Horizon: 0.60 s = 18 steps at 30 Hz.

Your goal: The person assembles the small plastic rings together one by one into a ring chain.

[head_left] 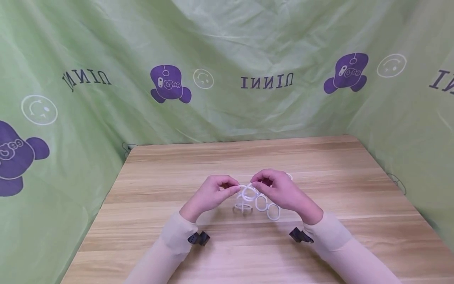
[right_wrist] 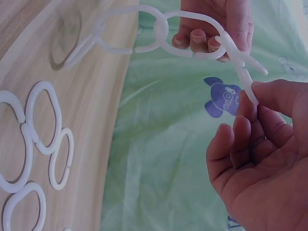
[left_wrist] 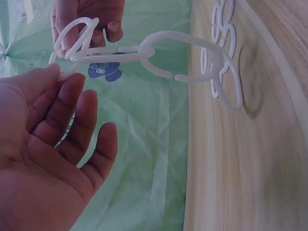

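Nearest me, two pale sleeves (head_left: 176, 240) reach forward over the wood-grain worktop (head_left: 244, 256). Past them I see the left hand (head_left: 213, 193) pinching the upper end of a chain of white rings (left_wrist: 166, 34), its other fingers loosely bent; the chain hangs toward the worktop. Facing it, the right hand (head_left: 283, 190) pinches a white ring (right_wrist: 247, 84) beside that end. More white rings (right_wrist: 58, 115) lie near the right hand. Behind hangs a green curtain (head_left: 227, 114) with purple cartoon figures.
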Tool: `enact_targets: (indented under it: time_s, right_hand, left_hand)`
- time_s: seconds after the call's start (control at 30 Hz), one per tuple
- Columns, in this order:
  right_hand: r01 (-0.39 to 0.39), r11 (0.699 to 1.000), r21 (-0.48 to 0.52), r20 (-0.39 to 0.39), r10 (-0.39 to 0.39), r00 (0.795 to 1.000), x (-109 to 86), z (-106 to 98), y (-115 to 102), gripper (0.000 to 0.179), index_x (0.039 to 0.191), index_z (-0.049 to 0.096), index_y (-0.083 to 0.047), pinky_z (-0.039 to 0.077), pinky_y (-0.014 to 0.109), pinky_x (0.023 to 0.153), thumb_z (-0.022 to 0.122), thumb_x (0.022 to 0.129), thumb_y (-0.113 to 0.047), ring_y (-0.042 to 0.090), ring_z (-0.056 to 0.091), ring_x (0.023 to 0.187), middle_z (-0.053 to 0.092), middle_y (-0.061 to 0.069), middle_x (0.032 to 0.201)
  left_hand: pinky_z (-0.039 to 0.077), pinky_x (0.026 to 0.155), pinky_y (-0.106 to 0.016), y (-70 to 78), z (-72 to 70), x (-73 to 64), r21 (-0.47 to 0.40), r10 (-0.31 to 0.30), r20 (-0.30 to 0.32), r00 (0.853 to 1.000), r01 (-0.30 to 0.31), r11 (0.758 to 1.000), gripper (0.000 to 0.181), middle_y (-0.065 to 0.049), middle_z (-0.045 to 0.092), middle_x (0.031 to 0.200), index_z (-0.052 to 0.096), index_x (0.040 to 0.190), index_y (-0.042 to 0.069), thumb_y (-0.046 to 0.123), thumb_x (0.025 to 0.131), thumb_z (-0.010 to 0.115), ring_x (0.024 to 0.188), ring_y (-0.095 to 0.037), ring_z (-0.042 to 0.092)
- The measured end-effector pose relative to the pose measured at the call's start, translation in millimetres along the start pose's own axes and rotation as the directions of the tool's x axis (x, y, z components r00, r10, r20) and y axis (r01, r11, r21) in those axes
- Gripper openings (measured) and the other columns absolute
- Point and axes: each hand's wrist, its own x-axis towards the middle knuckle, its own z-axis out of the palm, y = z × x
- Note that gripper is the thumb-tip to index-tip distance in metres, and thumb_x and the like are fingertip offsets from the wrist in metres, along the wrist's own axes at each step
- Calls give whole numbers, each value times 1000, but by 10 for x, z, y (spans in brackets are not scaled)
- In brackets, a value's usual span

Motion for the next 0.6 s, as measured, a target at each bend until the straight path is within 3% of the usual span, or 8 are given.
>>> enact_targets:
  time_s: [0.2, 0.6]
  right_hand:
    - [-44, 999, 25, -36, 45, 998, 11, 8, -9, 7, 97, 71, -10, 47, 27, 57, 69, 92, -14, 17, 55, 67, 62, -3, 76]
    - [-49, 991, 127, -72, 58, 996, 38, 106, 36, 8, 98, 71, -9, 46, 27, 58, 69, 94, -16, 19, 56, 70, 64, 6, 81]
  left_hand:
    - [52, 74, -38, -7, -37, -11, -21, -23, 29, 999, 24, 1000, 10, 7, 69, 87, 74, 99, 16, 22, 92, 71, 80, -13, 62]
    - [52, 72, -40, -27, 25, 10, -13, -26, 5, 1000, 26, 1000, 11, 5, 68, 83, 73, 95, 12, 23, 93, 70, 77, -12, 62]
